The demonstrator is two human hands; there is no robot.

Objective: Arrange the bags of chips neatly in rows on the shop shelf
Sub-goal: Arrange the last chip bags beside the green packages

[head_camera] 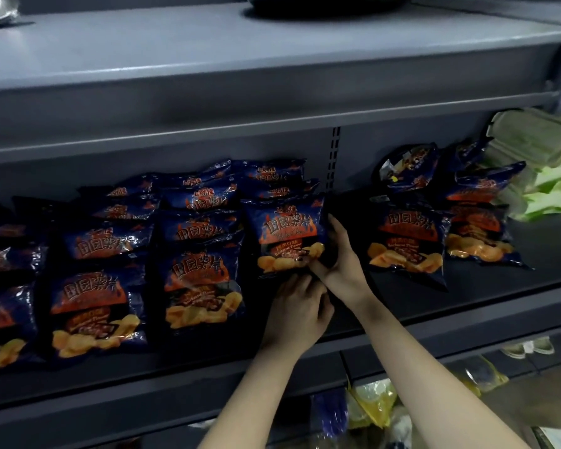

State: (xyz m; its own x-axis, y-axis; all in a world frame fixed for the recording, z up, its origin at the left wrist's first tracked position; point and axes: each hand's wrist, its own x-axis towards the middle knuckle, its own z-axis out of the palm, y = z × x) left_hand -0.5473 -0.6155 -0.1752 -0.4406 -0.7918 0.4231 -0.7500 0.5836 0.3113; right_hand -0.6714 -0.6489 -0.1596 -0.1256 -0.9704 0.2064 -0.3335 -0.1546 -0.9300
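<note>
Dark blue chip bags with orange flames lie in overlapping rows on the grey shelf (467, 296). One bag (285, 233) leans at the front of the middle row. My right hand (339, 254) grips its right edge, thumb across the lower front. Just below, my left hand (297, 311) has its fingers curled at the bag's bottom edge. Left of it lie several rows of bags (201, 280). A looser cluster of bags (408, 241) sits to the right, apart from the held bag.
Pale green packages (551, 176) fill the shelf's far right end. The upper shelf (240, 59) overhangs, with a dark object on top. Yellow and blue bags (370, 406) lie on the lower level. A bare stretch of shelf separates the two groups of bags.
</note>
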